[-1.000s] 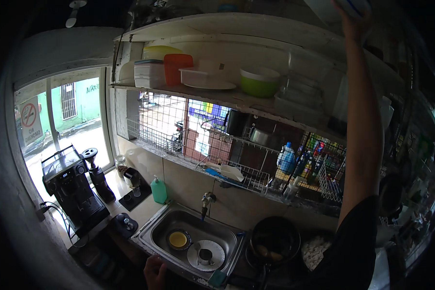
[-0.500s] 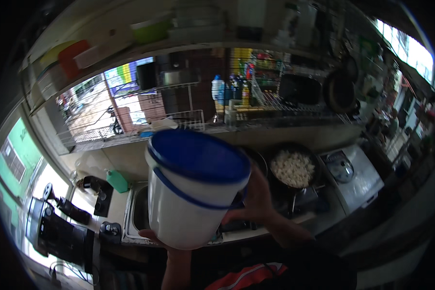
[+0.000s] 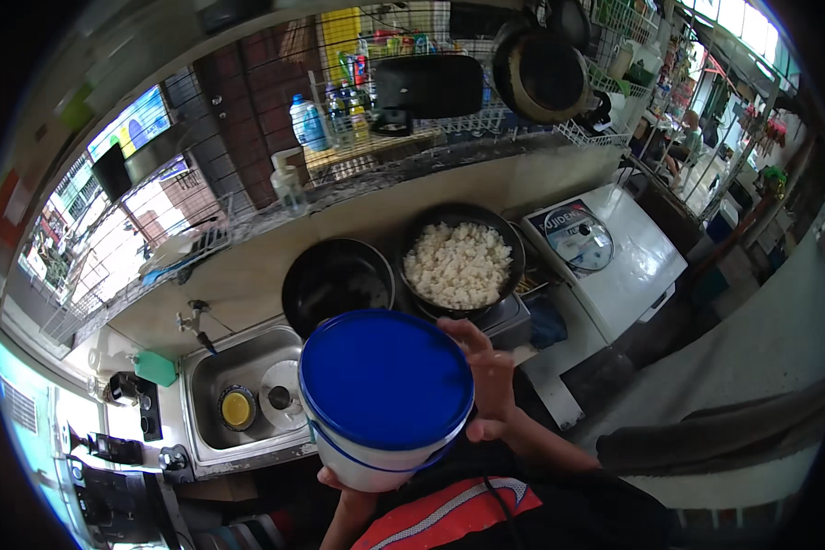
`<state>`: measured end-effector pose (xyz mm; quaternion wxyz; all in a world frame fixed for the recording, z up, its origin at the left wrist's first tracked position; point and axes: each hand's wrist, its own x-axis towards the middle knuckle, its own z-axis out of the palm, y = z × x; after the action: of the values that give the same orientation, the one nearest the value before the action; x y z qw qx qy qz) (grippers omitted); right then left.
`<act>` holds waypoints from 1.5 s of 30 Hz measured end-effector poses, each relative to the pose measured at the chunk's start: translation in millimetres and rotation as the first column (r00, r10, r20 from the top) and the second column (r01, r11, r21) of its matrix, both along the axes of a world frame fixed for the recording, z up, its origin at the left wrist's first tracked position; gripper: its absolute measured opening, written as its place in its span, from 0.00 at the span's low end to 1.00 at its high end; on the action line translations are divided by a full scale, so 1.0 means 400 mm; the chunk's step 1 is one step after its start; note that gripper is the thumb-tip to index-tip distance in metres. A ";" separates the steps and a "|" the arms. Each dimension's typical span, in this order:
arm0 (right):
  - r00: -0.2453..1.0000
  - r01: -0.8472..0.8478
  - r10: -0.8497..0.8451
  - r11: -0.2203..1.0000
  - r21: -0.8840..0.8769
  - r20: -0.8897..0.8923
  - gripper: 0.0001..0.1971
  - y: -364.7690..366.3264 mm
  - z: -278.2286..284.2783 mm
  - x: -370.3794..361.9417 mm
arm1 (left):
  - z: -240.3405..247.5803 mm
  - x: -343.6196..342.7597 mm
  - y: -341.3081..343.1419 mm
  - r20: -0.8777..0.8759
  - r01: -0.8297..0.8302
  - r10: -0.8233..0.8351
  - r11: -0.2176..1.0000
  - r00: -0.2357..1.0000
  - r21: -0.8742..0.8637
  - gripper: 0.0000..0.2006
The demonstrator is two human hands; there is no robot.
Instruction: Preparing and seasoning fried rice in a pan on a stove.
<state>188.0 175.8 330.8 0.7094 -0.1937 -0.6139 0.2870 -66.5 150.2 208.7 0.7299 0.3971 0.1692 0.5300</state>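
In front of my body is a white plastic bucket (image 3: 362,466) with a blue lid (image 3: 385,378) closed over its top and a blue handle hanging down its side. My left hand (image 3: 337,484) holds it low on the near left side; most of those fingers are hidden under the bucket. At the lid's right edge is my right hand (image 3: 497,380), its fingers spread and curved; whether they touch the rim I cannot tell. Beyond the bucket, a dark pan (image 3: 472,310) is full of white cubed pieces (image 3: 458,264). Left of it sits an empty black pan (image 3: 337,280).
A steel sink (image 3: 206,367) with a faucet (image 3: 195,321) holds a small bowl (image 3: 237,409) with something yellow. A green bottle (image 3: 156,368) stands left of it. On the right, a clear lid (image 3: 577,240) lies on a white appliance (image 3: 634,266). Pans (image 3: 545,73) hang by the window grille.
My view has tilted down and turned right. The bucket now sits lower and nearer my body, showing more of its lid. My right hand's fingers have spread at the lid's edge.
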 end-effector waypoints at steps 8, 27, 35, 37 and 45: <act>0.626 0.083 -0.074 0.996 0.029 0.776 0.28 0.049 0.053 0.457 | -0.089 0.233 -0.032 -0.067 -0.048 0.043 0.996 0.997 -0.073 0.45; 0.493 0.120 -0.259 0.966 0.230 0.831 0.21 0.142 0.033 0.749 | -0.026 0.609 -0.007 -0.078 -0.189 0.176 0.961 0.981 -0.201 0.45; 0.129 0.657 -0.846 0.464 0.594 0.517 0.13 0.108 -0.057 0.842 | -0.029 0.594 0.049 -0.066 -0.074 0.061 0.974 0.996 -0.215 0.44; 0.269 0.829 -0.785 0.484 0.281 0.559 0.13 0.116 -0.018 0.912 | -0.026 0.594 0.030 -0.077 -0.092 0.077 0.971 0.994 -0.219 0.44; 0.550 0.705 -0.707 0.108 -0.701 0.445 0.14 -0.104 -0.477 1.413 | 0.058 0.697 0.179 -0.149 -0.220 0.185 0.938 0.971 -0.267 0.44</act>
<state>753.3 134.3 139.9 0.5737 -0.7686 -0.2295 0.1659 212.4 221.9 231.8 0.7087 0.3012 0.3272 0.5477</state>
